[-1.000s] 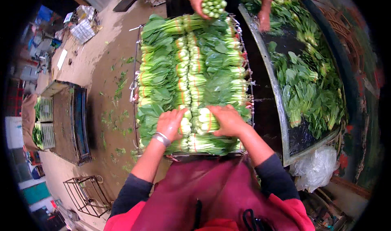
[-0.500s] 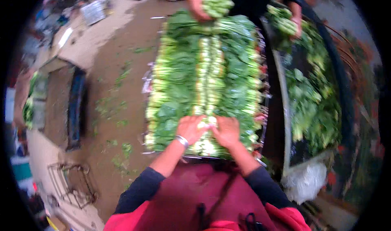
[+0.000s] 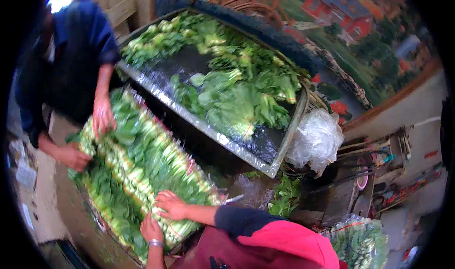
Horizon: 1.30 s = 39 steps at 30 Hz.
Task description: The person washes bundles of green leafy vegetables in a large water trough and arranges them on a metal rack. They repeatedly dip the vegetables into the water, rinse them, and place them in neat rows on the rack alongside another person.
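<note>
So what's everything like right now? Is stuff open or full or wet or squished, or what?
Left grip: against the packed greens, hard to tell if closed
Right grip: spread open on them
Packed greens: banded, in rows
Tub: open-topped, wet inside, holding greens
Tub greens: loosely heaped
Bag: crumpled
Bracelet: being worn

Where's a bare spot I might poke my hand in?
Dark water shows between the tank's near rim and the greens, and again in the corner by the plastic bag. The packed bunches are crowded: left hand and right hand at the near end, another person's hands at the far end.
</note>
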### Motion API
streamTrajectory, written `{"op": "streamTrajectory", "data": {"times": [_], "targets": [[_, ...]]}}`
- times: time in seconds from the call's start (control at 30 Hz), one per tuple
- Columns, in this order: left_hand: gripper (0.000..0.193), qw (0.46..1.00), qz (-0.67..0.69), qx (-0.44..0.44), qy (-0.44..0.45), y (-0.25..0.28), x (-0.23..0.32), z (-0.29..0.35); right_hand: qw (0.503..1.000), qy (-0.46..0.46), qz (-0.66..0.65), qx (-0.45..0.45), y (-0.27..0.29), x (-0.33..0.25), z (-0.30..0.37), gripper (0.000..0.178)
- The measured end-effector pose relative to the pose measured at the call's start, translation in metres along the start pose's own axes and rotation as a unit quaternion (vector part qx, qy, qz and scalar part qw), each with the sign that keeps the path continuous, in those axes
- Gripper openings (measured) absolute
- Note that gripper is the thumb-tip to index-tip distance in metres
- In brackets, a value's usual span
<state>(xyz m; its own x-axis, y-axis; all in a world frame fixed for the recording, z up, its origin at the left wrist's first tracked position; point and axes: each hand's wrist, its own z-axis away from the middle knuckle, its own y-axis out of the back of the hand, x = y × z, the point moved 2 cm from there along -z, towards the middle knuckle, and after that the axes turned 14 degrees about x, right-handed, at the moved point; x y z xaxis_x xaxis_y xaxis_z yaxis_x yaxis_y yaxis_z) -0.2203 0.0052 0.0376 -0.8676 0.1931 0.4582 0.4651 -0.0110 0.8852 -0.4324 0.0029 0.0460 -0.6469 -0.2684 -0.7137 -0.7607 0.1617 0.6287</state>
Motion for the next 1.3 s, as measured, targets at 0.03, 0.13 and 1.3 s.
{"op": "streamTrajectory", "data": {"times": [0.03,0.13,1.3], "targets": [[0.045,1.000,-0.004,-0.017,0.006,0.004,-0.004,-0.005,0.994,-0.005,-0.079,0.078,0.022,0.014,-0.013,0.053],[0.049,0.994,-0.105,-0.006,-0.033,0.029,-0.007,-0.006,0.941,-0.038,-0.018,0.335,0.186,0.071,-0.069,0.042],[0.139,0.716,0.635,-0.261,-0.129,-0.087,0.498,-0.214,0.924,-0.051,-0.125,0.357,0.419,0.161,-0.041,0.114]]}}
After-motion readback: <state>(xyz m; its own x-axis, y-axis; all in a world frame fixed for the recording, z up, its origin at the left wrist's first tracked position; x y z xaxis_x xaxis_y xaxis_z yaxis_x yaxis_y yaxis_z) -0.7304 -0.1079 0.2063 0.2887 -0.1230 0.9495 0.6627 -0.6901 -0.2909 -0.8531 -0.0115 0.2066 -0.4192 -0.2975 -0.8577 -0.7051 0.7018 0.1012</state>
